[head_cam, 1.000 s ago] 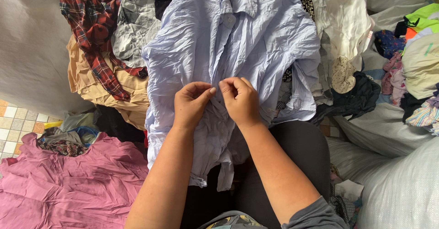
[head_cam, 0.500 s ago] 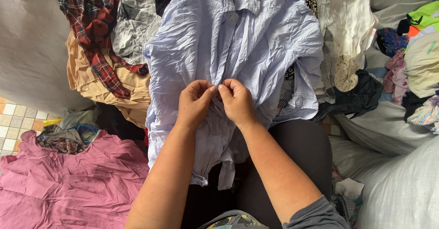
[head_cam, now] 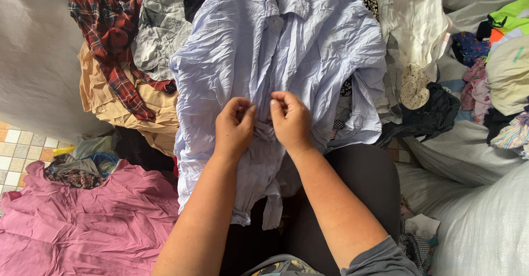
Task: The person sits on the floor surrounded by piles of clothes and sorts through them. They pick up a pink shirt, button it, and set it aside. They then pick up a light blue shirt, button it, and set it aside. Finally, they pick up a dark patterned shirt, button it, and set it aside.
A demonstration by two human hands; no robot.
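On the lap, a pale blue shirt [head_cam: 275,50] is pinched at its front placket by left hand [head_cam: 234,128] and right hand [head_cam: 290,120], drawn slightly closer together than a second ago; buttoning apparently continues.

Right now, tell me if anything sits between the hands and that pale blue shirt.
Nothing visible does. The left hand and right hand both already pinch the front of the pale blue shirt near its middle, fingers closed on the fabric. The red plaid shirt and pink garment lie off to the side.
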